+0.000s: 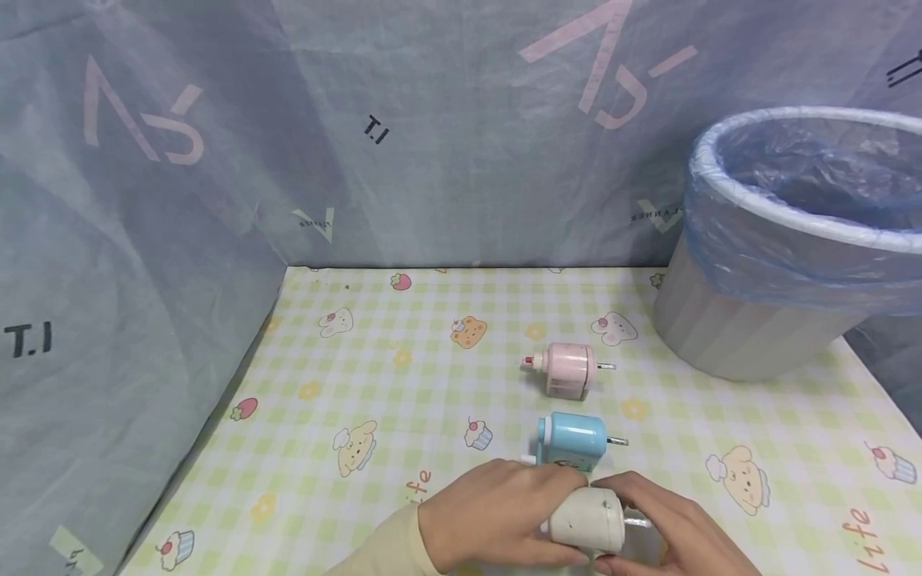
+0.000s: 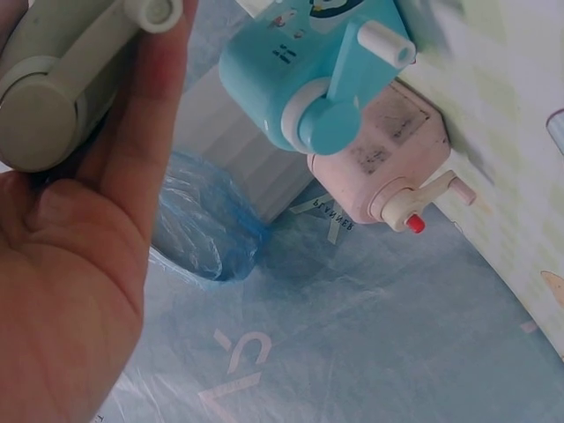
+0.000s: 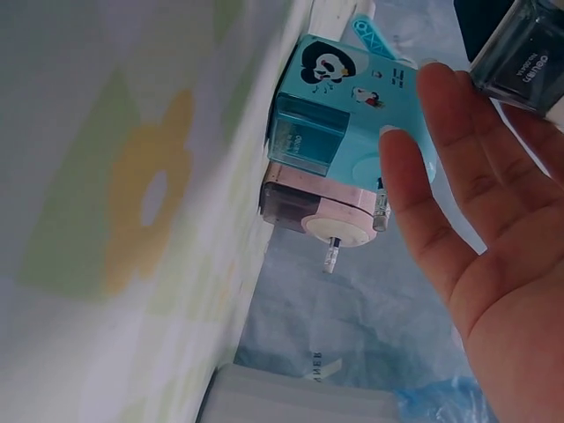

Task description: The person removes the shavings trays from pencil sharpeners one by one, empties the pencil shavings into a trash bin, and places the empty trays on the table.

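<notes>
- Head view: left hand (image 1: 504,512) grasps the white sharpener (image 1: 585,520) at the scene's near side.
- Right hand (image 1: 680,524), fingers loosely extended, is at that sharpener's right end.
- Blue sharpener (image 1: 575,436) just beyond; pink sharpener (image 1: 567,370) farther; lined bin (image 1: 749,328) far right.

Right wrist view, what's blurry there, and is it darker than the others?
Right wrist: the yellow flower print on the tablecloth looks blurred and stretched, while the panda on the blue sharpener is clearer; dimmer than the head view. Left wrist: similarly dim, tablecloth checks soft. Head: brightest, tablecloth prints crisp.
</notes>
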The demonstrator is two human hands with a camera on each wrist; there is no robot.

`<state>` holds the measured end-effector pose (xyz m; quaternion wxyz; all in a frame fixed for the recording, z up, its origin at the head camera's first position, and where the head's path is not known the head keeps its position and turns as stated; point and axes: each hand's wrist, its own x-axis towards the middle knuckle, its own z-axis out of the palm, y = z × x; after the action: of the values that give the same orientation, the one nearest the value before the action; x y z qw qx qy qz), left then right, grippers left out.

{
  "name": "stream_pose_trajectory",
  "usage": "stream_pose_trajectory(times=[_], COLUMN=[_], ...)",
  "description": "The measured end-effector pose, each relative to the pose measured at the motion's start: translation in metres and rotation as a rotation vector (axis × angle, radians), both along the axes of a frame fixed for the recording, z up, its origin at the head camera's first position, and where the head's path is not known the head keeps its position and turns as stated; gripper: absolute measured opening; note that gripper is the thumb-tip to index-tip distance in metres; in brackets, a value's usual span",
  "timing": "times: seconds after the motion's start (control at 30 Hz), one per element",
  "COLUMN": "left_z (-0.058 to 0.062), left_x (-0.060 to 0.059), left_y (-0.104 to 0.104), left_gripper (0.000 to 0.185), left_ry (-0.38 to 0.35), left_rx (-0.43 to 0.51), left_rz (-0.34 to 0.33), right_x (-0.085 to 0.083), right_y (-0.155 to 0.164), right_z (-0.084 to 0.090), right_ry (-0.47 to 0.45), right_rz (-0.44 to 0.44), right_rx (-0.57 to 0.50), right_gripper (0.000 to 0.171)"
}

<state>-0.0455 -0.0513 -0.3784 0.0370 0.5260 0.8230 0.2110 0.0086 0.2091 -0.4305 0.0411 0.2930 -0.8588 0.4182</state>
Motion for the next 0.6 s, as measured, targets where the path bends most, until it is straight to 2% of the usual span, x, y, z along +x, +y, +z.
stream_pose_trajectory(times=[0.23, 0.6], left_z=[-0.0023, -0.0005], left_x=[0.0007, -0.0007], left_y=[0.0006, 0.0011], left_gripper=[0.048, 0.046], left_ry=[0.020, -0.011], left_rx=[0.005, -0.006], left_rz=[-0.001, -0.019], right_x=[0.0002, -0.0007], right_y=[0.0007, 0.0036], right_z=[0.0009, -0.0017], right_ry=[-0.038, -0.089], right_rz=[0.004, 0.068], right_rx=[-0.006, -0.027], right_gripper=[0.058, 0.058])
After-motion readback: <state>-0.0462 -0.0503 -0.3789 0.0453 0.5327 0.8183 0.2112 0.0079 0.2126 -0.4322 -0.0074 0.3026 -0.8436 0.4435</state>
